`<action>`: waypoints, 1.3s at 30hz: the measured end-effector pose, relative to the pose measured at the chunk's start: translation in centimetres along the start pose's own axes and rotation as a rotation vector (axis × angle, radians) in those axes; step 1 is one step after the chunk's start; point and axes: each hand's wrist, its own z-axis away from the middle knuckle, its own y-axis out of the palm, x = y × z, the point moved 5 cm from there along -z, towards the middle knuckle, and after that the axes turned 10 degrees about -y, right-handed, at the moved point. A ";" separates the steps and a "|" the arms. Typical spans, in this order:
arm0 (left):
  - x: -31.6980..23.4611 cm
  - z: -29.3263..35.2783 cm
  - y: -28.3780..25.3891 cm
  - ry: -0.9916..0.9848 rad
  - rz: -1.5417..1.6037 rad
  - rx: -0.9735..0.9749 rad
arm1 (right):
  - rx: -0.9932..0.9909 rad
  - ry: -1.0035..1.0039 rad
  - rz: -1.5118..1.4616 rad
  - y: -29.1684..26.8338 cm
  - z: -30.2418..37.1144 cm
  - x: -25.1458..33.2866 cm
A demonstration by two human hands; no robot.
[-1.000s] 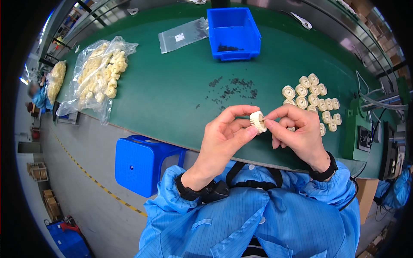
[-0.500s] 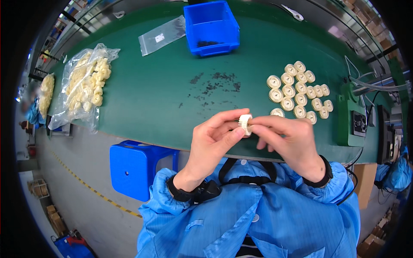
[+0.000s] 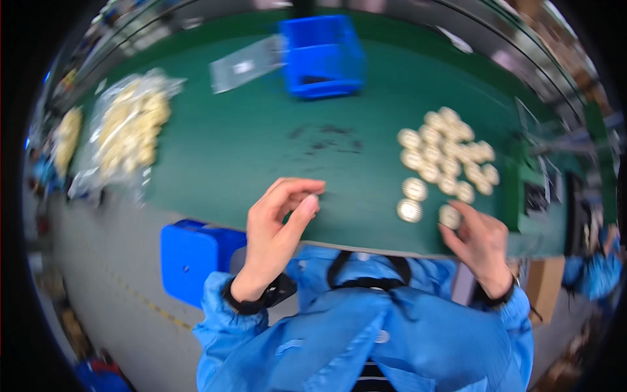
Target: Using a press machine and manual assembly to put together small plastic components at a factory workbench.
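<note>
My right hand [image 3: 480, 238] is at the near edge of the group of gears, thumb and forefinger around a cream plastic gear [image 3: 449, 216] lying on the green table. Left of it, two more gears, an upper gear [image 3: 415, 189] and a lower gear [image 3: 409, 210], lie one in front of the other. Beyond these, several more gears [image 3: 431, 153] sit close together, blurred by motion. My left hand [image 3: 277, 219] hovers over the table's front edge, fingers curved and thumb apart, holding nothing. Small black parts [image 3: 326, 140] are scattered past it.
A blue bin [image 3: 323, 88] with dark contents stands at the back, a clear plastic bag [image 3: 245, 67] beside it. Left lies a bag of cream parts [image 3: 130, 124]. A green device [image 3: 522, 176] stands at right. A blue stool [image 3: 189, 261] is left of me.
The gear that both hands held has gone right and down to the table in my right hand. My left hand has let go and moved left. The view has shifted slightly.
</note>
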 end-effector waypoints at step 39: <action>2.9 -1.9 -29.5 0.301 -0.462 -1.253 | 0.087 -1.238 -0.105 23.1 -46.5 37.4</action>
